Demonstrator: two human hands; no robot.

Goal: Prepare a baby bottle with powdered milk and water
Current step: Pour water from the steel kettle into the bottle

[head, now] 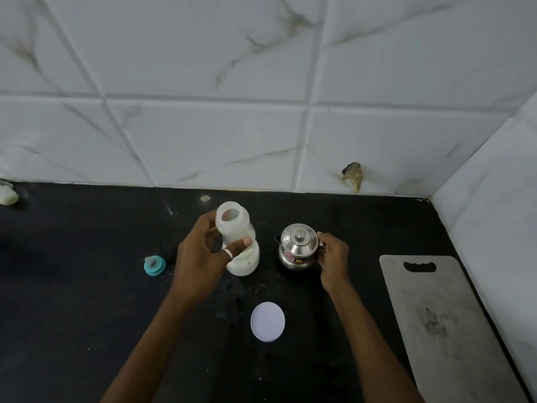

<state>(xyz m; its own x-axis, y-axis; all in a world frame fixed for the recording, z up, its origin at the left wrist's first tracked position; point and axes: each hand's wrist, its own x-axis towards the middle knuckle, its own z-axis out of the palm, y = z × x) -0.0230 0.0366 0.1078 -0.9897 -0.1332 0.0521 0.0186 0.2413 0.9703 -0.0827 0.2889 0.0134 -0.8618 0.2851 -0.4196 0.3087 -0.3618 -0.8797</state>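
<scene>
Bottle looks light and slick; left grip pinches its waist. Right grip clasps the steel pot by its handle, at three o'clock

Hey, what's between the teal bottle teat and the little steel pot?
In the head view, the left hand and the open baby bottle it holds stand between the teal teat and the steel pot.

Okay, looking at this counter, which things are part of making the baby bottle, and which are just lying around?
For the job: baby bottle, held by the left hand; steel jug, handle gripped by the right hand; teal teat; probably the white lid.
Lying about: cutting board; pale object, far left.
</scene>
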